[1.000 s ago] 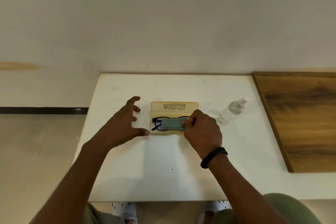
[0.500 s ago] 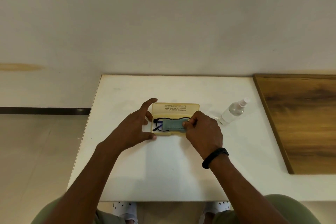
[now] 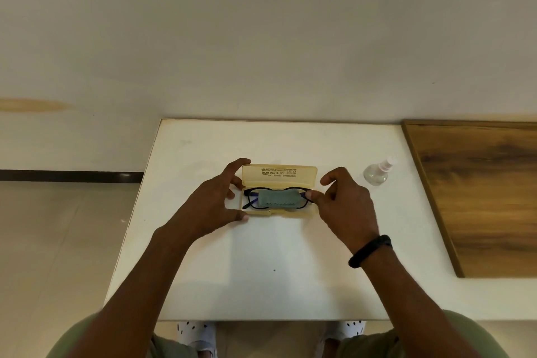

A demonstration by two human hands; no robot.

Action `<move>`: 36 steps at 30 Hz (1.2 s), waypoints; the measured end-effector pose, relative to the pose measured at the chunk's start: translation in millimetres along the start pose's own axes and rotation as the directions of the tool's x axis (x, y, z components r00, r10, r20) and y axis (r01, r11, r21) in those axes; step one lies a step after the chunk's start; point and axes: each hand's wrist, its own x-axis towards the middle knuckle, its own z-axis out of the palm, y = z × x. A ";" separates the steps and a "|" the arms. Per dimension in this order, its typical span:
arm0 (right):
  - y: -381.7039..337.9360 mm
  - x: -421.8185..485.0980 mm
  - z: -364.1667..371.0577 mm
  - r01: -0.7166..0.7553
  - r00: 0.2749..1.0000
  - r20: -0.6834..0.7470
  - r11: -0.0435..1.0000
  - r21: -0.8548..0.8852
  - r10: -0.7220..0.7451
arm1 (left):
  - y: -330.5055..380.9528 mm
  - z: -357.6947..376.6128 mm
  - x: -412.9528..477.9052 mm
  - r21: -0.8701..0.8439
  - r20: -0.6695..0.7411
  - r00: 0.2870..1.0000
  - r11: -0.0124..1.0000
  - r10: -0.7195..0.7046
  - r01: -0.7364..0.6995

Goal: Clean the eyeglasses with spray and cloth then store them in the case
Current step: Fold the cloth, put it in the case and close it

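A yellow translucent eyeglass case (image 3: 279, 175) stands open in the middle of the white table (image 3: 261, 270), its lid raised at the back. Black-framed eyeglasses (image 3: 250, 197) lie in its tray, and a folded grey-green cloth (image 3: 278, 199) covers their middle. My left hand (image 3: 212, 206) spans the case's left end, with the index fingertip on the lid's top corner and the thumb at the front corner. My right hand (image 3: 345, 206) is at the right end. Its thumb tip touches the tray's end and its curved index finger sits just beside the lid.
A small clear spray bottle (image 3: 376, 173) stands to the right of the case, near my right hand. A wooden board (image 3: 479, 197) covers the table's right side. The wall runs along the table's far edge, and floor lies off its left edge.
My right hand let go of the cloth and slid to the case's right end. My left hand came in from the left and took the case's left end.
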 end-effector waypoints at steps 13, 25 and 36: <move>23.7 10.0 3.4 0.231 0.919 0.354 0.965 -0.123 -0.175 | 3.3 -0.2 -2.9 0.006 0.000 1.000 1.000 0.007 -0.007; 31.2 11.3 10.9 0.300 0.922 0.291 0.946 -0.125 -0.254 | 5.7 2.1 -4.8 -0.025 -0.032 0.999 1.000 0.015 -0.015; 37.6 4.8 23.5 0.343 0.937 0.171 0.900 -0.269 -0.306 | 7.2 4.5 -4.3 -0.070 -0.070 0.997 0.997 0.030 -0.035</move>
